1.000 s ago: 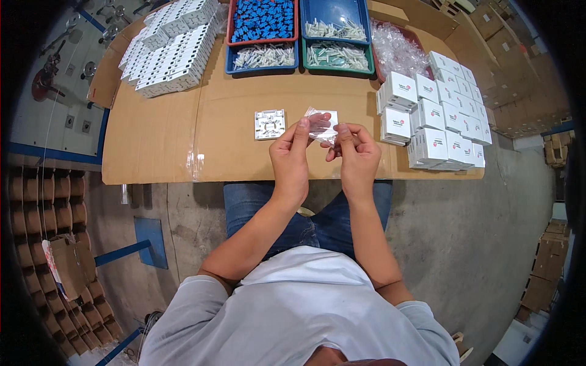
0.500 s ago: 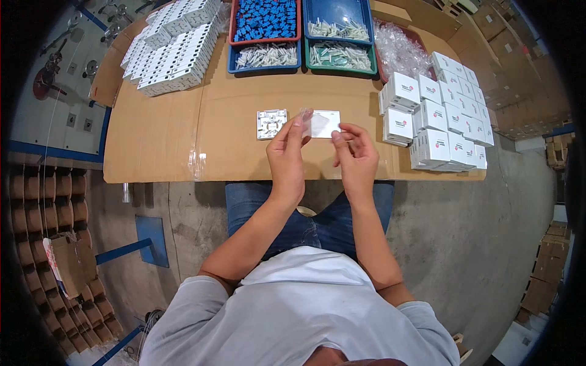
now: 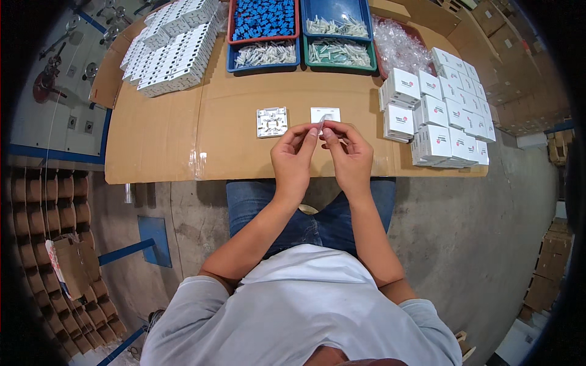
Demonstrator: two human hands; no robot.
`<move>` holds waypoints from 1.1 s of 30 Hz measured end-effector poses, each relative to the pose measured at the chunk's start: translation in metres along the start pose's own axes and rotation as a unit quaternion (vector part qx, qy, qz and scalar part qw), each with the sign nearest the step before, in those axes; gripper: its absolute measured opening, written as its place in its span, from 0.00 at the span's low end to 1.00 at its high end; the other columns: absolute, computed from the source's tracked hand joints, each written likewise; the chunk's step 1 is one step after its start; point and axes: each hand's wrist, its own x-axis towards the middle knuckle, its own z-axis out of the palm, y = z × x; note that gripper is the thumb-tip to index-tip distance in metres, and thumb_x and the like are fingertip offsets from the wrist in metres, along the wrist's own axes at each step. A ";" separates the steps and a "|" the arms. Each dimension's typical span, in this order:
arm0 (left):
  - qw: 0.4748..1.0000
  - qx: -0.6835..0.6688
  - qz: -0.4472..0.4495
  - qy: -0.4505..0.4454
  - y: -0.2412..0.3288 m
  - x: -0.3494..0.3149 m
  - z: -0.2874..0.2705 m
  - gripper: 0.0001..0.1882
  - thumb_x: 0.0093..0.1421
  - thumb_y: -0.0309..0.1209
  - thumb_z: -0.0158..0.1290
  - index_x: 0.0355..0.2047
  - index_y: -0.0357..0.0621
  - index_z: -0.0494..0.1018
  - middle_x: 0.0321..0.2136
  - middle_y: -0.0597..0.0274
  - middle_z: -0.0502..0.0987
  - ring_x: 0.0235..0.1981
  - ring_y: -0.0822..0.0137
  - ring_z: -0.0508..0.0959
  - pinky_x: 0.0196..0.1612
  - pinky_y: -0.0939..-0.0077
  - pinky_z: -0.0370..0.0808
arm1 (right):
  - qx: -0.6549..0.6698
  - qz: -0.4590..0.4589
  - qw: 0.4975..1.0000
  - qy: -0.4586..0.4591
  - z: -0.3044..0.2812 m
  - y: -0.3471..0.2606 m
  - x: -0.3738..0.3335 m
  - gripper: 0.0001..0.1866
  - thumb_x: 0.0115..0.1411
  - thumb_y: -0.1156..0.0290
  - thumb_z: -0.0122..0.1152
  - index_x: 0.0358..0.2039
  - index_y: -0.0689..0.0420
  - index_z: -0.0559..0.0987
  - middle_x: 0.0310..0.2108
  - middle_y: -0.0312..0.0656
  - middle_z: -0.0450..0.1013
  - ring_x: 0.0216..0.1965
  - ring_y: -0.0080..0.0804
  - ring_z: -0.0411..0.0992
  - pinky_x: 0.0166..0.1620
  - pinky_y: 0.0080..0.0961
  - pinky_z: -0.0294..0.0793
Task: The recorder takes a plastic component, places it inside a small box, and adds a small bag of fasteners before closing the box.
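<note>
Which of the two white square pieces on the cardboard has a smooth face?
The right-hand white, square, plastic-looking piece, partly hidden behind the bare fingers: its visible face looks smooth. The left-hand one shows an intricate frame.

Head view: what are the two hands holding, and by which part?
The left hand and right hand pinch a clear plastic bag at its near end; the exact spot is hidden.

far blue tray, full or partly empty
Partly empty: in the far blue tray, white pieces gather at the near end, with bare blue beyond them.
</note>
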 end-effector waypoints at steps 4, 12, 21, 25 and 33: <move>0.999 0.006 -0.033 -0.014 -0.001 0.000 -0.004 0.11 0.67 0.24 0.57 0.48 0.33 0.79 0.45 0.55 0.82 0.47 0.72 0.79 0.54 0.77 0.75 | -0.023 -0.012 1.000 -0.004 -0.002 0.003 0.001 0.10 0.65 0.75 0.65 0.46 0.63 0.82 0.40 0.39 0.78 0.41 0.22 0.77 0.42 0.20 0.78; 0.997 -0.036 -0.060 -0.040 -0.006 0.005 -0.010 0.09 0.66 0.23 0.58 0.45 0.33 0.81 0.45 0.58 0.82 0.47 0.71 0.80 0.54 0.74 0.76 | 0.080 0.077 0.993 -0.041 -0.011 0.002 0.004 0.11 0.65 0.76 0.65 0.46 0.66 0.82 0.39 0.40 0.80 0.38 0.23 0.78 0.42 0.21 0.82; 1.000 -0.016 -0.016 -0.021 -0.012 0.001 -0.007 0.07 0.64 0.24 0.60 0.41 0.35 0.81 0.48 0.60 0.77 0.48 0.71 0.77 0.53 0.75 0.75 | 0.056 0.071 0.996 0.001 -0.008 0.004 0.002 0.08 0.66 0.78 0.62 0.44 0.67 0.81 0.36 0.39 0.80 0.37 0.22 0.79 0.41 0.20 0.82; 0.991 0.111 0.060 -0.031 -0.026 0.000 -0.012 0.06 0.63 0.22 0.61 0.41 0.38 0.81 0.49 0.61 0.73 0.50 0.71 0.76 0.51 0.75 0.75 | 0.039 0.053 0.997 0.039 0.000 -0.003 -0.002 0.06 0.66 0.79 0.61 0.42 0.67 0.79 0.35 0.38 0.79 0.36 0.22 0.79 0.40 0.19 0.81; 0.997 -0.004 -0.038 -0.065 -0.019 -0.004 -0.009 0.11 0.68 0.28 0.57 0.49 0.39 0.77 0.52 0.60 0.75 0.51 0.72 0.76 0.52 0.73 0.75 | -0.048 -0.090 0.993 0.055 -0.004 0.000 0.000 0.08 0.62 0.86 0.61 0.41 0.65 0.80 0.43 0.39 0.72 0.44 0.23 0.75 0.42 0.19 0.80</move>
